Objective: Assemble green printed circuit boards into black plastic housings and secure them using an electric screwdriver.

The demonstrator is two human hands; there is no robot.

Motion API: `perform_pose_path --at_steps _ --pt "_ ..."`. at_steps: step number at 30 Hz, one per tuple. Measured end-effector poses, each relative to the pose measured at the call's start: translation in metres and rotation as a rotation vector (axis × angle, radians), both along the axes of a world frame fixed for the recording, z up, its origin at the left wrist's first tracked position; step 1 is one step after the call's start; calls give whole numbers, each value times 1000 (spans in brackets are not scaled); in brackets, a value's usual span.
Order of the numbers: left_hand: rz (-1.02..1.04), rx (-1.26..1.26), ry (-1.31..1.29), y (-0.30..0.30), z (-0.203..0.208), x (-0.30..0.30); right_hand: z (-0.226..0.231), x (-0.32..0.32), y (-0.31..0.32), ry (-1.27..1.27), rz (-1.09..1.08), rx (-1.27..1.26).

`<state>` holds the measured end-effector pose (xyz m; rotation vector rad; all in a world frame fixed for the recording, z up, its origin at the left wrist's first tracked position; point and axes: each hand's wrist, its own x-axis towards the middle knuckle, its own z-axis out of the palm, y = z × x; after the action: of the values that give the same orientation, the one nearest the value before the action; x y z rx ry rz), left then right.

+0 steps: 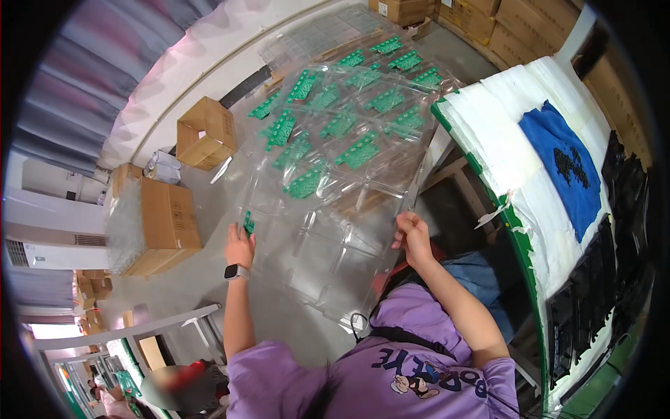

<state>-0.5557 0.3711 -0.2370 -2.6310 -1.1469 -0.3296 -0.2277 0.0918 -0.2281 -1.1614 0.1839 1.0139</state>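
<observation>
Purple shirt [419, 349] is filling the bottom centre, two forearms [240, 314] reaching up from it. The left hand [239, 246], wearing a watch [236, 272], is holding a small green board [248, 223] by its fingertips, left of centre; the board is showing narrow, its long axis running nearly up and down the frame, its far end pointing to the top. The right hand [414, 237], well apart from the left, fingers curled, is sitting at the right edge of a clear plastic tray [328, 255]; whether it is pinching that edge cannot be told. Beyond, green circuit boards [358, 151] are lying in clear trays, most long axes slanting up to the right. Cartons [171, 216] are standing at left, and a grey curtain [105, 77] is hanging at upper left.
</observation>
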Motion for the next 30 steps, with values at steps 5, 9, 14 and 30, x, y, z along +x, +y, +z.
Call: perform_pose_path --at_steps 5,9,14,30 --pt "192 -42 -12 22 29 6 -10 8 -10 -64 85 -40" --pt "201 -435 -814 73 69 69 -24 9 -18 -99 76 -59" --pt "22 -428 -476 130 37 184 -21 9 -22 -42 236 -33" --pt "149 29 -265 99 -15 255 -28 11 -25 -51 305 24"
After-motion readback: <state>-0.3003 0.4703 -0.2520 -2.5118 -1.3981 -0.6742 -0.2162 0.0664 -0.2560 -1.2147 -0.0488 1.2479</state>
